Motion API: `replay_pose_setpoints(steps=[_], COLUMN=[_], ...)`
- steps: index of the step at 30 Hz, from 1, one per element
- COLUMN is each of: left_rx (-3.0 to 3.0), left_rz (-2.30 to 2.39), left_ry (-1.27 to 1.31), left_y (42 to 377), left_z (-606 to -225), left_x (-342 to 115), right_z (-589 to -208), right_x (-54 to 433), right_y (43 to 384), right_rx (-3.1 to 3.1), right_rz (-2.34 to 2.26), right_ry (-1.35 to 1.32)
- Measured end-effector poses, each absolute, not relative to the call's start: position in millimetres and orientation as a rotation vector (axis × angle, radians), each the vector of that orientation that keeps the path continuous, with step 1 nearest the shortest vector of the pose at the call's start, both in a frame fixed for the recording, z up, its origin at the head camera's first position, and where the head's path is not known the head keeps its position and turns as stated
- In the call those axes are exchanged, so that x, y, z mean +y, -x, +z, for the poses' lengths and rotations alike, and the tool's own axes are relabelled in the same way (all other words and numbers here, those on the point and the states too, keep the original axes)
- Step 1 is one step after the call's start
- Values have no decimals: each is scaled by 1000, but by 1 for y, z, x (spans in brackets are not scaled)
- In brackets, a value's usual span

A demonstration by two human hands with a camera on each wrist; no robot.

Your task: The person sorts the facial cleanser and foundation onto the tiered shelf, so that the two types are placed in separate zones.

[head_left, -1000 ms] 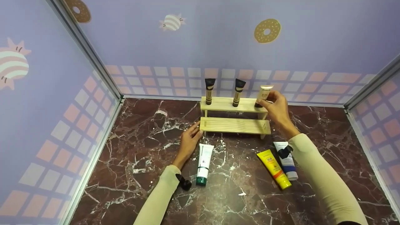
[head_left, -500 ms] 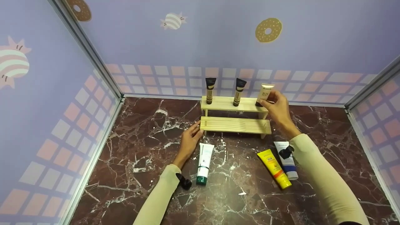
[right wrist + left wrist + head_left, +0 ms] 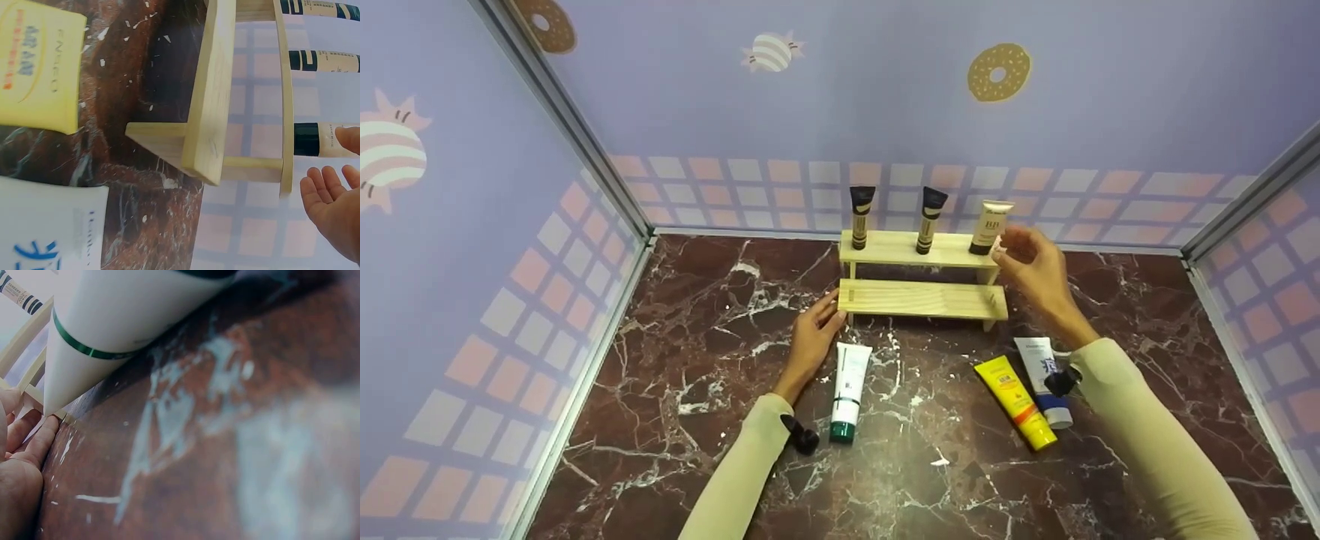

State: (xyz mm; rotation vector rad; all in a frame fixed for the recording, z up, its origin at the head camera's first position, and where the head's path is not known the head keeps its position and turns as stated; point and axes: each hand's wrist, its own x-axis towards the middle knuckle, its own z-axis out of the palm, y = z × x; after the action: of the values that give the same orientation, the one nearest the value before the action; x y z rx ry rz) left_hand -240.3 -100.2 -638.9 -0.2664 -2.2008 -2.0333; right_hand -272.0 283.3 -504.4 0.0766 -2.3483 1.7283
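Note:
A two-tier wooden rack (image 3: 922, 300) stands near the back wall. Two slim black-and-gold tubes (image 3: 860, 217) (image 3: 931, 220) and a beige BB cream tube (image 3: 990, 227) stand upright on its upper tier. Beside the BB cream tube is my right hand (image 3: 1039, 274), its fingers spread apart around nothing. In the right wrist view the thumb (image 3: 347, 139) overlaps that tube's edge; contact is unclear. My left hand (image 3: 811, 341) touches the left end of the lower tier, fingers mostly straight. Just right of that wrist lies a white tube with a green cap (image 3: 851, 390).
A yellow tube (image 3: 1016, 403) and a white-and-blue tube (image 3: 1044, 382) lie side by side at the right, partly under the right wrist. The dark marble-patterned tabletop (image 3: 660, 450) is bounded by patterned walls (image 3: 885, 90) at the back and sides.
My right hand has let go of the BB cream tube and drawn back slightly to the right. The tube stays standing on the upper tier. My left hand has stayed at the rack.

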Motion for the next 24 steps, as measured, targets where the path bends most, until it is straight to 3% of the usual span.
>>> replay_pose_setpoints(steps=[24], left_rx=[-2230], left_rz=[-2028], left_ry=[233], left_y=[239], left_z=[-637], left_x=[-101], right_z=[-539], right_x=[332], right_y=[205], right_rx=[-2430], right_rz=[1632], right_ry=[-58])
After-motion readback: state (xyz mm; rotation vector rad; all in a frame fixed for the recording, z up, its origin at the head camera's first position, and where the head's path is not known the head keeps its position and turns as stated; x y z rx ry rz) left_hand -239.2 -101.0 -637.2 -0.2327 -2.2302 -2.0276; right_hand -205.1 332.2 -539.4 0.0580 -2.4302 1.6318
